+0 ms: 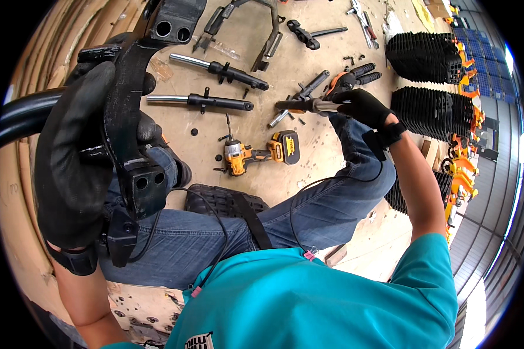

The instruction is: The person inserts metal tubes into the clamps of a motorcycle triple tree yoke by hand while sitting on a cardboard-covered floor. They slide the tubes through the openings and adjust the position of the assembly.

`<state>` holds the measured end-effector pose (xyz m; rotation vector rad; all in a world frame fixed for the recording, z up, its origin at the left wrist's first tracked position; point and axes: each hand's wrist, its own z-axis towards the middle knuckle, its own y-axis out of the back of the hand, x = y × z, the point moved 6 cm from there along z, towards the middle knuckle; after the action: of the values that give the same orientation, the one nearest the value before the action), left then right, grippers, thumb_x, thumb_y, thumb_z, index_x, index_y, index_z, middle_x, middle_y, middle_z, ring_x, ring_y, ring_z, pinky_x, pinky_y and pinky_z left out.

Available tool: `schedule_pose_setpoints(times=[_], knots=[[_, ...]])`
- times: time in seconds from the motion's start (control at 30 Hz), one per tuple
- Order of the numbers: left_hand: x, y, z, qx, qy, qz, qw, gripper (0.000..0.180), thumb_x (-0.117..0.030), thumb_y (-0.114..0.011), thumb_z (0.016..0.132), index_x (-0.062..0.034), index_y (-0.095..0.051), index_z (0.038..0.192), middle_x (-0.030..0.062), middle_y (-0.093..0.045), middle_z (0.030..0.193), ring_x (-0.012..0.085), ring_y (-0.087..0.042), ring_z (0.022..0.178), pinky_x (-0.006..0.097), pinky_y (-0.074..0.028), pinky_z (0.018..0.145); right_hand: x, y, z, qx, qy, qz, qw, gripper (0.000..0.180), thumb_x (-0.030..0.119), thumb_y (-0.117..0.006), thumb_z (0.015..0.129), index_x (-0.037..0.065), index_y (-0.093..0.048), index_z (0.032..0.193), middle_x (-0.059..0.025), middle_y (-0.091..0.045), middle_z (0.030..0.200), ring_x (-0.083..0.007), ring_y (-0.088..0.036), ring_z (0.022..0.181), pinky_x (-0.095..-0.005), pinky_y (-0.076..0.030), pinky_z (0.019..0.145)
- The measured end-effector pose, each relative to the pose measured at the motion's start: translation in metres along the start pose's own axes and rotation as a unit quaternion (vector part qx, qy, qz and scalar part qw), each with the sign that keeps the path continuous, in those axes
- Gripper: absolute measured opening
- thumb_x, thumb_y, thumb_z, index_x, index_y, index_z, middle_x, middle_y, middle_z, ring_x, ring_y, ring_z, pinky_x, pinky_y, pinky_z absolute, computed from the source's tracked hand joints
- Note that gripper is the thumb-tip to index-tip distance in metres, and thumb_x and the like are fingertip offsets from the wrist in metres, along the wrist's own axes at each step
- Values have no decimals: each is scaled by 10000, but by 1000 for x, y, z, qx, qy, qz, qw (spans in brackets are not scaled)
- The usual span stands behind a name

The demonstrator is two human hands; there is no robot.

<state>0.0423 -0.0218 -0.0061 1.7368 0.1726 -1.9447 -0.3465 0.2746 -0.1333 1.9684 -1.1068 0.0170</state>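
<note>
My left hand (70, 157), in a black glove, is closed round a black metal frame piece (122, 99) with bolt holes at both ends. This piece stands close in front of me on the left and hides some of the fingers. On the right, my gloved right hand (364, 109) grips a tool with a grey ribbed shaft (327, 106) and a dark far end; its exact kind is unclear. Beyond my bent legs lies a yellow and black cordless driver (244, 154) with a long bit. Two black and silver shock struts (218, 103) lie past it.
A black U-shaped frame (273, 38), a black lever-like part (308, 35) and hand tools (364, 23) lie farther off. Loose bolts are scattered about. Stacked black ribbed parts (422, 58) line the right side. Cardboard (18, 198) covers the left edge.
</note>
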Motion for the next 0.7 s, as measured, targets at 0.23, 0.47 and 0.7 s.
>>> schedule_pose_setpoints(times=[0.23, 0.47, 0.7], knots=[[4, 17, -12, -21, 47, 124, 991, 436, -61, -505, 975, -46, -464, 1409, 164, -619, 1162, 152, -632, 834, 303, -551, 748, 32, 2, 12, 27, -10, -43, 999, 236, 224, -646, 893, 33, -681, 1028, -122, -694, 875, -208, -671, 753, -311, -542, 686], [4, -4, -2, -145, 160, -12, 976, 442, -281, -357, 1059, 33, -508, 1331, 139, -636, 1033, 111, -562, 654, 259, -475, 599, 16, 8, 22, 12, -138, -22, 990, 502, 493, -550, 957, 6, -664, 908, -147, -635, 726, -235, -632, 667, -354, -498, 628], [9, 3, -7, -139, 151, -49, 978, 426, -243, -363, 1051, 20, -512, 1350, 137, -637, 1066, 120, -562, 670, 264, -477, 625, 16, 9, 28, -24, -74, -97, 992, 402, 425, -587, 926, 39, -697, 939, -187, -654, 781, -308, -650, 752, -391, -496, 708]])
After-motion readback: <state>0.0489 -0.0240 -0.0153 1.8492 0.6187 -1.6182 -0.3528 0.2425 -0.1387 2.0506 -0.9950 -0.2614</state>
